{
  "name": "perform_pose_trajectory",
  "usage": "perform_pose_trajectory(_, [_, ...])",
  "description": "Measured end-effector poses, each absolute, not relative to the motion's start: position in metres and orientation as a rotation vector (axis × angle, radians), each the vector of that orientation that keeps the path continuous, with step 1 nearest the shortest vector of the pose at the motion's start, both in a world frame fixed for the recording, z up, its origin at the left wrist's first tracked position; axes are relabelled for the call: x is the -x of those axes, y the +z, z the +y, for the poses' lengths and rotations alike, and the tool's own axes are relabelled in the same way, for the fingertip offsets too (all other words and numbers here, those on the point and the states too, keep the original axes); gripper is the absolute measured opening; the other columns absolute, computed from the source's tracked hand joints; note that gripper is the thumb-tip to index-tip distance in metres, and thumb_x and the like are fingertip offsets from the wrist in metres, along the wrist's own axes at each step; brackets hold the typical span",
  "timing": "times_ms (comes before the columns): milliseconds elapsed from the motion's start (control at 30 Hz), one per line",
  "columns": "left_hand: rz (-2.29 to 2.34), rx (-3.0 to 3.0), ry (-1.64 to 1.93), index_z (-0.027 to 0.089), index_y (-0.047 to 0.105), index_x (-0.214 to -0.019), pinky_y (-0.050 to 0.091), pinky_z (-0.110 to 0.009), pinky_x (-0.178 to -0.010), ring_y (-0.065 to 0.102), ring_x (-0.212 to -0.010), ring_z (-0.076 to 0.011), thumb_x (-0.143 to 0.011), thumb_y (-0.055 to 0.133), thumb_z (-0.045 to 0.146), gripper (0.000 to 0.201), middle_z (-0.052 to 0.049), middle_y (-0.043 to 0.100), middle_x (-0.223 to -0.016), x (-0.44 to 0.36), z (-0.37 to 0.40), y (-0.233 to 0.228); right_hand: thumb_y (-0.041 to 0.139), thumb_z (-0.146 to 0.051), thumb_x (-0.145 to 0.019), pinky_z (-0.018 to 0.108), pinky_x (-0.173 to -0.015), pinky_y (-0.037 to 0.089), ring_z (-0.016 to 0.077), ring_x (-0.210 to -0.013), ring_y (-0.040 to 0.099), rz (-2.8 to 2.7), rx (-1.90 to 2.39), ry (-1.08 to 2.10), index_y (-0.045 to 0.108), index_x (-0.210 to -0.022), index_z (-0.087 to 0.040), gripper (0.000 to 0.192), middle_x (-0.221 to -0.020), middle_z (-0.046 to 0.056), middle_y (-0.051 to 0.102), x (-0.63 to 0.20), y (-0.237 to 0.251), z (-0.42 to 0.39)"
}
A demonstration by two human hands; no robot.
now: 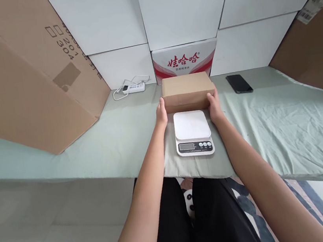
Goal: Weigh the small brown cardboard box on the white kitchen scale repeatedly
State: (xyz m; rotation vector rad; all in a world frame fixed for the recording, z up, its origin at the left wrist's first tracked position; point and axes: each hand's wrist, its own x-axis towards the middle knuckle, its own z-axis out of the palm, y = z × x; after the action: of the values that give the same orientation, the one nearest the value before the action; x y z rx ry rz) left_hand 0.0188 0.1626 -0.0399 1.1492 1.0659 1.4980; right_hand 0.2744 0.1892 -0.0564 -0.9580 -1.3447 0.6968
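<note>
A brown cardboard box [188, 93] is gripped at its two ends between my hands, just behind the scale. My left hand [161, 113] presses on its left end, thumb up along the front corner. On the opposite end is my right hand [214, 104], its thumb on the front face and the other fingers mostly hidden behind the side. Nearer to me lies a white kitchen scale [193, 132] with a bare platform, a dark display strip and several round buttons. Whether the box rests on the cloth or hangs slightly above it, I cannot tell.
Behind the box stands a white carton with red print [185, 60] against white panels. A power strip with a white cable [133, 88] lies back left, a black phone [239, 83] back right. Large cardboard sheets [33, 74] flank the table with its pale green cloth [116, 142].
</note>
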Motion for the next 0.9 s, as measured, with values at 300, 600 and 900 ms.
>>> perform_pose_trajectory(300, [0.947,-1.394,1.653,0.028,0.061,-0.161,0.034,-0.051,-0.141,0.038,-0.172,-0.0362,-0.098,0.040,0.093,0.093,-0.008,0.063,-0.169,-0.013,0.088,-0.004,0.064,-0.079,-0.093,0.061,-0.148,0.013,0.0344,-0.180,0.015,-1.479,0.896,0.531,0.021,-0.179,-0.034,0.106,-0.188,0.006,0.031,-0.276,0.015,0.099])
perform_pose_trajectory(600, [0.957,-1.430,1.577,0.035,0.057,-0.164,0.031,-0.054,-0.143,0.033,-0.175,-0.0339,-0.102,0.034,0.088,0.085,-0.006,0.060,-0.172,-0.015,-0.002,-0.020,0.061,-0.077,-0.098,0.061,-0.145,0.027,0.0364,-0.172,0.038,-1.431,1.054,0.628,0.029,-0.177,-0.037,0.095,-0.186,0.006,0.038,-0.280,-0.001,0.012])
perform_pose_trajectory(900, [1.042,-1.313,1.616,0.034,0.040,-0.175,0.020,-0.051,-0.147,0.020,-0.179,-0.0312,-0.104,0.040,0.084,0.086,-0.003,0.028,-0.190,-0.002,-0.007,-0.033,0.055,-0.080,-0.099,0.073,-0.139,0.030,0.0396,-0.174,0.034,-1.311,1.072,0.739,0.012,-0.181,-0.040,0.101,-0.182,0.010,0.042,-0.294,-0.022,0.011])
